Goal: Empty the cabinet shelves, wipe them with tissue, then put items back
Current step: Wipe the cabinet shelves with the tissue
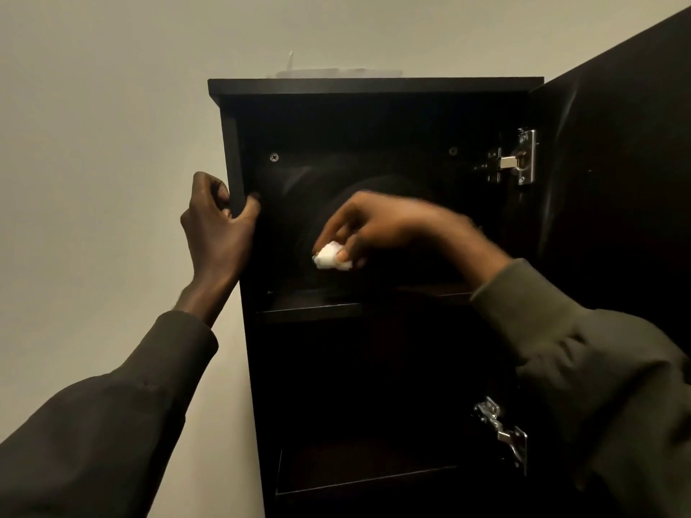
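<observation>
**Wiping the top compartment with a wad of tissue**

I am holding the tissue [331, 256] bunched into a small white wad in my right hand [377, 226], pinched between thumb and fingertips inside the upper compartment of the dark cabinet [374, 86]. The wad is hanging above the top shelf [310, 312], towards its left half; I cannot tell whether it is touching the back panel behind it. My left hand [217, 218] is gripping the front edge of the cabinet's left side panel, thumb inside and fingers curled round the outside, steadying the carcass. The door [617, 162] is standing open on the right, with its upper hinge [518, 158] showing.

I am judging the tissue to be nearly weightless, soft and easy to tear, so it is best taken as a compact ball, gripped around its middle. Loose corners could snag on the screw heads [274, 157]. Light, even pressure should be enough; pressing hard would likely shred it. Both visible shelves are looking bare, though the interior is very dark.
</observation>
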The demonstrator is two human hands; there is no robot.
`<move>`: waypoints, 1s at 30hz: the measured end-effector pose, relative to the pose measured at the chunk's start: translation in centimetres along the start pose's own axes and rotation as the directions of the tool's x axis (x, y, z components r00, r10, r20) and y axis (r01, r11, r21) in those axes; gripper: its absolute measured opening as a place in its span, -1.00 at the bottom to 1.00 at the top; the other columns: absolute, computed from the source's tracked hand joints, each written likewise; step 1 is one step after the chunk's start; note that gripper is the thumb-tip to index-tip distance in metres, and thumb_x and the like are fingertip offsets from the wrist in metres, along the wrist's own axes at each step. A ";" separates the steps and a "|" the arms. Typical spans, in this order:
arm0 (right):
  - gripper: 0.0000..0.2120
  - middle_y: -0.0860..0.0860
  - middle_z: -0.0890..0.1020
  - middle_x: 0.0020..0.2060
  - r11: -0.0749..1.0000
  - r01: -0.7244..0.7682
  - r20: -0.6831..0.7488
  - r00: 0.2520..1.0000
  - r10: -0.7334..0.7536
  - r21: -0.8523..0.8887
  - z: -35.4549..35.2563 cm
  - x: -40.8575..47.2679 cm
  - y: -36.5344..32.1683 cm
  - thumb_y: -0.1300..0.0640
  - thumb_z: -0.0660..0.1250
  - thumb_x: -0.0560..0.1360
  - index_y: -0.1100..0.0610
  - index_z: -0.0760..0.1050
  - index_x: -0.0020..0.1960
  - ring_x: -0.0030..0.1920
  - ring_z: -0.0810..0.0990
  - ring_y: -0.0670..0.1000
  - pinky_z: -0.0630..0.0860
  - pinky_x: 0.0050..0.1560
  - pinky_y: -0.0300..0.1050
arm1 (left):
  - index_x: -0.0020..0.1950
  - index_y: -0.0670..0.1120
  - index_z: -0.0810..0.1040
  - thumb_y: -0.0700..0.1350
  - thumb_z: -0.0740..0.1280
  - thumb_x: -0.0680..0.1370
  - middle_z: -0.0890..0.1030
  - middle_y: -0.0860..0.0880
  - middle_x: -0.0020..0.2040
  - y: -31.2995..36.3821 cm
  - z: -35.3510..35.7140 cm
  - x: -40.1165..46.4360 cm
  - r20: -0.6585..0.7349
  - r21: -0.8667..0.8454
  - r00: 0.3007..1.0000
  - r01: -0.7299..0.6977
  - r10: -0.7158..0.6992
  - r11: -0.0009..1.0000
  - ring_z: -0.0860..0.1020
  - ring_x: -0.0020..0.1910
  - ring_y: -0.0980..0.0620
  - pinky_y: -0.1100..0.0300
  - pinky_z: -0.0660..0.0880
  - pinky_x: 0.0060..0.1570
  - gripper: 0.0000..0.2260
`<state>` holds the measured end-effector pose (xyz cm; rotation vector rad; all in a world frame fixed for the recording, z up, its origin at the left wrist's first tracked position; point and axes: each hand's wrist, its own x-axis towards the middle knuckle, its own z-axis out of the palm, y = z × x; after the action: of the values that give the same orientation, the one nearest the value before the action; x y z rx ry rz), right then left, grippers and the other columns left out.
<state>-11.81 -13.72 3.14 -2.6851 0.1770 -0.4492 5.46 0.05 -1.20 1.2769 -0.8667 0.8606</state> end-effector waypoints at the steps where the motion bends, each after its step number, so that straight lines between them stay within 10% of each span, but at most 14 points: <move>1: -0.73 -0.01 0.69 -0.10 0.998 -0.064 -0.146 0.987 0.065 0.012 -1.5 -0.6 1.1 0.27 0.47 0.43 0.03 0.65 0.09 -0.19 0.68 -0.10 0.65 -0.10 -0.12 | -0.09 -0.13 0.31 -0.11 0.42 0.51 0.34 0.10 -0.32 0.0 0.0 0.0 0.001 -0.005 1.000 0.001 -0.001 1.000 0.38 -0.42 0.23 0.55 0.29 -0.39 -0.72; 5: -0.71 0.00 0.64 -0.02 0.934 -0.356 -0.725 0.652 0.224 -0.032 -4.7 -1.6 6.7 0.04 0.45 0.46 0.01 0.57 0.17 -0.07 0.64 -0.03 0.60 -0.04 -0.08 | -0.09 -0.13 0.32 -0.11 0.43 0.50 0.36 0.07 -0.32 0.0 0.0 0.1 0.001 -0.004 1.000 0.010 -0.010 1.000 0.35 -0.40 0.17 0.55 0.26 -0.42 -0.72; 8: -0.74 0.06 0.63 0.00 0.901 -0.411 -0.834 0.539 0.116 -0.140 -3.3 -1.5 9.5 0.11 0.40 0.50 0.08 0.56 0.18 -0.03 0.63 0.01 0.54 -0.16 -0.19 | -0.09 -0.14 0.32 -0.11 0.43 0.51 0.36 0.07 -0.32 0.0 0.0 0.0 -0.005 -0.009 1.000 0.010 -0.010 1.000 0.36 -0.40 0.17 0.56 0.26 -0.41 -0.73; 13: -0.78 0.12 0.66 -0.03 0.890 -0.431 -0.840 0.530 0.116 -0.149 0.1 -1.3 10.5 0.22 0.40 0.47 0.14 0.61 0.11 -0.04 0.65 0.10 0.56 -0.14 -0.19 | -0.10 -0.14 0.32 -0.12 0.43 0.51 0.38 0.01 -0.30 -0.3 0.2 0.1 -0.009 -0.002 1.000 -0.002 0.002 1.000 0.35 -0.39 0.15 0.54 0.26 -0.42 -0.73; 23: -0.77 -0.08 0.68 -0.20 0.949 -0.276 -0.441 0.878 0.184 -0.154 3.0 0.0 8.3 -0.01 0.58 0.31 0.01 0.69 -0.07 -0.15 0.64 -0.14 0.59 -0.15 -0.23 | -0.10 -0.14 0.32 -0.13 0.42 0.51 0.35 0.07 -0.33 -0.3 0.1 0.1 -0.001 0.000 1.000 -0.005 0.005 1.000 0.34 -0.40 0.16 0.55 0.27 -0.41 -0.73; 28: -0.70 0.05 0.66 -0.03 0.938 -0.345 -0.906 0.402 0.135 -0.014 -1.6 1.1 9.9 -0.01 0.40 0.48 0.09 0.60 0.16 -0.05 0.64 -0.01 0.52 -0.14 -0.24 | -0.11 -0.15 0.32 -0.14 0.43 0.51 0.35 0.07 -0.33 -0.4 0.2 0.2 -0.008 -0.005 1.000 -0.010 0.010 1.000 0.34 -0.41 0.14 0.54 0.28 -0.40 -0.73; 30: -0.72 0.08 0.63 0.06 0.952 -0.305 -0.936 0.335 0.111 0.003 -2.6 1.6 10.7 0.11 0.35 0.54 0.15 0.55 0.23 0.02 0.62 0.01 0.53 -0.08 -0.22 | -0.11 -0.15 0.32 -0.14 0.43 0.51 0.35 0.06 -0.34 -0.4 0.2 0.2 -0.011 -0.003 1.000 -0.011 0.011 1.000 0.34 -0.41 0.13 0.53 0.29 -0.40 -0.73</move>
<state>-11.77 -24.68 1.36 -2.1135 0.9163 -1.9294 5.91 -0.18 -1.19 1.2650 -0.8669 0.8742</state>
